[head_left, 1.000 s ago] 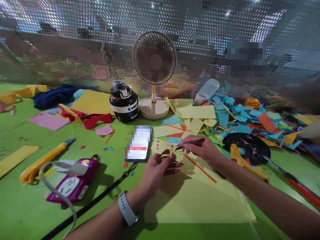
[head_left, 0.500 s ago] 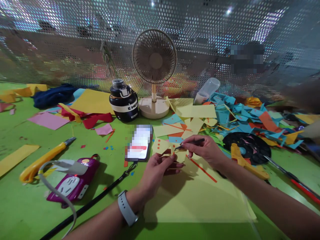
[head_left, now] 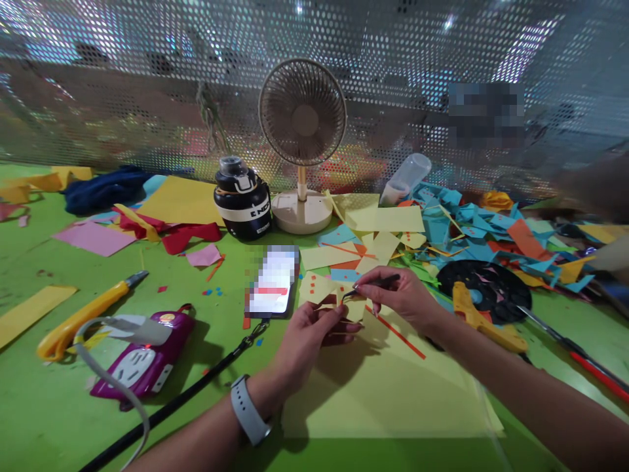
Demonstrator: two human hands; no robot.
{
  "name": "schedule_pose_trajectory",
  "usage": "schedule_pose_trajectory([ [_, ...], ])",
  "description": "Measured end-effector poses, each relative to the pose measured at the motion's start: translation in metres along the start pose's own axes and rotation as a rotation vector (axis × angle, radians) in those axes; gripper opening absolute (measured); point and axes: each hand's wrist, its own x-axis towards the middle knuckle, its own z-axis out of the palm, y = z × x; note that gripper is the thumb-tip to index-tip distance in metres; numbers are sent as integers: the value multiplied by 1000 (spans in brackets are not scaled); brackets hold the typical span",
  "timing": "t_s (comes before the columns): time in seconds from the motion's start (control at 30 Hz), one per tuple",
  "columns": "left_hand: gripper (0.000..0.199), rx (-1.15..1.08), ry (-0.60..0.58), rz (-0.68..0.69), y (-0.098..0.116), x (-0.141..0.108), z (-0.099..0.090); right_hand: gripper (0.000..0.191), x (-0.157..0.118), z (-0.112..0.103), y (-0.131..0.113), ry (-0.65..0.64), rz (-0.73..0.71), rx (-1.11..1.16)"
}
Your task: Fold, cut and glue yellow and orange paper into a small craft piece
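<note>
My left hand (head_left: 319,324) is closed on a small piece of yellow paper (head_left: 354,309), with a bit of orange paper (head_left: 341,303) by the thumb tip. Between the thumb and fingers of my right hand (head_left: 396,292) is a pair of dark tweezers (head_left: 350,295), its tip close to the orange bit; whether it touches is too small to tell. Just beyond my left hand lies a yellow piece with small orange squares (head_left: 313,286). Beneath both hands spreads a large yellow sheet (head_left: 393,400), and an orange strip (head_left: 398,334) rests on it.
A phone (head_left: 273,282), black flask (head_left: 243,203) and fan (head_left: 303,124) stand ahead. To the left are a yellow utility knife (head_left: 88,314) and purple power strip (head_left: 142,360). On the right are a black round tray (head_left: 511,282), a yellow glue gun (head_left: 484,321) and blue paper scraps (head_left: 442,216).
The tweezers' tip has shifted slightly down and left, closer to the orange bit at my left thumb. My left hand has stayed almost still.
</note>
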Motion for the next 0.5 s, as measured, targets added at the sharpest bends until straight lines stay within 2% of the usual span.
schedule_pose_trajectory([
  [0.17, 18, 19, -9, -25, 0, 0, 0, 23, 1, 0, 0, -11, -4, -9],
  [0.5, 25, 10, -12, -25, -1, 0, 0, 23, -3, 2, -2, 9, -50, -36],
])
